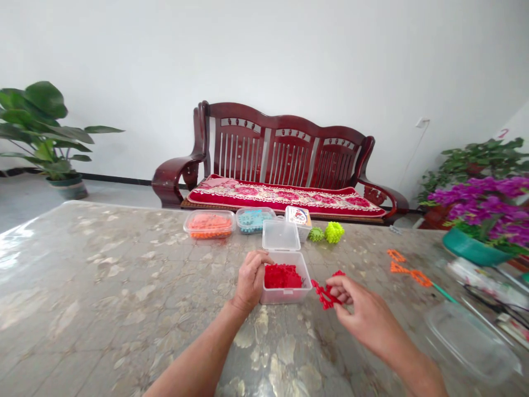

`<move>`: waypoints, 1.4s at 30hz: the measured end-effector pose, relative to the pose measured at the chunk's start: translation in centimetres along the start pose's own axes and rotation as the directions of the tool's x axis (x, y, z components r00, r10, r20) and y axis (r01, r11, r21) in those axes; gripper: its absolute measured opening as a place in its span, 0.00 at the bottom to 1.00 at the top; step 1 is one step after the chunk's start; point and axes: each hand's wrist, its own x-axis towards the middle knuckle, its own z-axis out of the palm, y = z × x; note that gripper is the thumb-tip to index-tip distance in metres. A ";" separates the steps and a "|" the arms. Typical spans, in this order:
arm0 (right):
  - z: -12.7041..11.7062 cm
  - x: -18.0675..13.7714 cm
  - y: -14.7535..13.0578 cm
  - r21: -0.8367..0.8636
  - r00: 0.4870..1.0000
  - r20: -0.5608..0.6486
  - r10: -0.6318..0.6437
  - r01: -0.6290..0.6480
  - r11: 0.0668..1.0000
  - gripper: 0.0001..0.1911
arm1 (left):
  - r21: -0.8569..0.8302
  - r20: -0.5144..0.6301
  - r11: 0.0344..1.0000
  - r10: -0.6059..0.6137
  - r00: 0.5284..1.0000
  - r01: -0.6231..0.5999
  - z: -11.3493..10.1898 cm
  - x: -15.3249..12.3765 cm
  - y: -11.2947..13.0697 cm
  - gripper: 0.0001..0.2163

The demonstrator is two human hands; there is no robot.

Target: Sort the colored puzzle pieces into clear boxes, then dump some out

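Note:
A clear plastic box [303, 295] with its lid [281, 236] flipped open stands on the marble table [103, 286]; it holds several red plastic pieces [282, 275]. My left hand [250, 280] rests on the box's left rim, fingers curled at its edge. My right hand [361, 309], to the right of the box, pinches a joined chain of red pieces [325, 292] just above the table.
Behind the box stand a tub of orange pieces [209, 224], a tub of teal pieces [254, 219], a small printed box [298, 216] and two green balls [334, 232]. Orange pieces [407, 270], a clear lid [471, 342] and a purple flower pot [471, 248] lie right. A wooden bench [281, 160] stands beyond.

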 end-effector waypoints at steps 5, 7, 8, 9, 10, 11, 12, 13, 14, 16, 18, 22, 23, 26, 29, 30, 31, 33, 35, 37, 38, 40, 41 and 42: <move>-0.8 4.4 -3.4 -0.036 0.988 -0.007 -0.152 0.152 0.988 0.21 | -0.023 -0.025 1.000 -0.012 1.000 0.011 0.1 0.0 0.2 0.12; -0.2 6.2 -4.5 -0.086 0.975 0.041 -0.217 0.220 0.972 0.22 | -0.021 -0.023 1.000 -0.020 1.000 0.020 0.1 -0.1 0.1 0.12; 0.2 7.1 -4.9 -0.111 0.967 0.074 -0.244 0.251 0.962 0.22 | -0.019 -0.024 1.000 -0.024 0.999 0.024 0.2 -0.1 0.0 0.11; 0.7 7.9 -5.2 -0.135 0.958 0.106 -0.265 0.278 0.951 0.23 | -0.017 -0.026 0.999 -0.029 0.999 0.028 0.2 -0.2 -0.1 0.11; 1.2 8.6 -5.5 -0.155 0.948 0.140 -0.286 0.307 0.939 0.23 | -0.015 -0.029 0.999 -0.033 0.999 0.033 0.3 -0.3 -0.2 0.11; 1.7 9.2 -5.7 -0.171 0.936 0.172 -0.307 0.336 0.926 0.24 | -0.016 -0.032 0.999 -0.035 0.999 0.035 0.3 -0.4 -0.4 0.11; 2.2 9.8 -5.8 -0.182 0.923 0.198 -0.328 0.364 0.913 0.24 | -0.016 -0.032 0.999 -0.037 0.999 0.037 0.3 -0.4 -0.4 0.12; 2.7 10.2 -6.0 -0.189 0.910 0.220 -0.350 0.392 0.900 0.24 | -0.015 -0.034 0.999 -0.038 0.999 0.037 0.3 -0.5 -0.5 0.12; 3.1 10.6 -6.1 -0.191 0.899 0.232 -0.372 0.417 0.889 0.24 | -0.010 -0.034 0.999 -0.038 0.999 0.038 0.3 -0.5 -0.5 0.12; 3.8 11.0 -6.2 -0.190 0.887 0.223 -0.405 0.447 0.874 0.22 | 0.003 -0.032 0.999 -0.035 0.999 0.035 0.3 -0.4 -0.3 0.12; 4.4 11.0 -6.2 -0.178 0.886 0.180 -0.427 0.456 0.872 0.19 | 0.013 -0.027 1.000 -0.026 0.999 0.027 0.2 -0.3 0.0 0.11; 4.7 10.1 -5.4 -0.095 0.897 0.029 -0.441 0.442 0.892 0.14 | 0.012 -0.018 1.000 0.006 1.000 -0.005 0.2 -0.1 0.3 0.11; 4.5 9.7 -5.0 -0.067 0.903 -0.034 -0.428 0.426 0.902 0.13 | 0.011 -0.019 1.000 0.009 1.000 -0.009 0.2 0.0 0.2 0.11; 3.4 8.4 -3.1 -0.002 0.914 -0.238 -0.329 0.339 0.941 0.12 | 0.003 -0.018 1.000 -0.001 1.000 0.001 0.2 -0.1 0.2 0.11; 1.8 7.0 -0.2 -0.015 0.919 -0.352 -0.174 0.181 0.983 0.10 | -0.013 0.006 1.000 -0.018 1.000 0.018 0.1 -0.1 0.2 0.10; 1.4 6.6 0.9 -0.034 0.925 -0.362 -0.116 0.111 0.993 0.11 | -0.018 0.019 1.000 -0.025 0.999 0.025 0.1 -0.1 0.3 0.09; 1.0 6.1 1.9 -0.056 0.933 -0.356 -0.058 0.040 0.998 0.12 | -0.022 0.031 0.999 -0.032 0.999 0.033 0.0 -0.1 0.3 0.09; 0.6 5.0 3.8 -0.109 0.948 -0.318 0.028 -0.066 0.992 0.17 | -0.028 0.047 0.999 -0.043 0.998 0.044 0.0 -0.1 0.3 0.09; 0.6 3.9 5.0 -0.169 0.962 -0.265 0.066 -0.113 0.979 0.23 | -0.031 0.047 0.998 -0.045 0.998 0.047 0.0 -0.1 0.2 0.09; 0.8 3.0 5.6 -0.220 0.974 -0.215 0.075 -0.123 0.968 0.28 | -0.035 0.039 0.998 -0.041 0.998 0.043 0.1 -0.1 0.2 0.09; 0.9 2.7 5.7 -0.238 0.978 -0.194 0.078 -0.124 0.963 0.29 | -0.038 0.035 0.998 -0.039 0.999 0.040 0.1 -0.1 0.2 0.10; 1.1 2.4 5.6 -0.264 0.982 -0.167 0.091 -0.133 0.955 0.29 | -0.045 0.031 0.998 -0.038 0.999 0.039 0.1 -0.2 0.1 0.10; 1.2 2.3 5.6 -0.273 0.982 -0.164 0.098 -0.141 0.952 0.28 | -0.048 0.031 0.998 -0.038 0.999 0.039 0.1 -0.2 0.1 0.10; 1.3 2.3 5.5 -0.279 0.980 -0.166 0.107 -0.151 0.949 0.28 | -0.050 0.030 0.998 -0.040 0.999 0.041 0.1 -0.2 0.1 0.10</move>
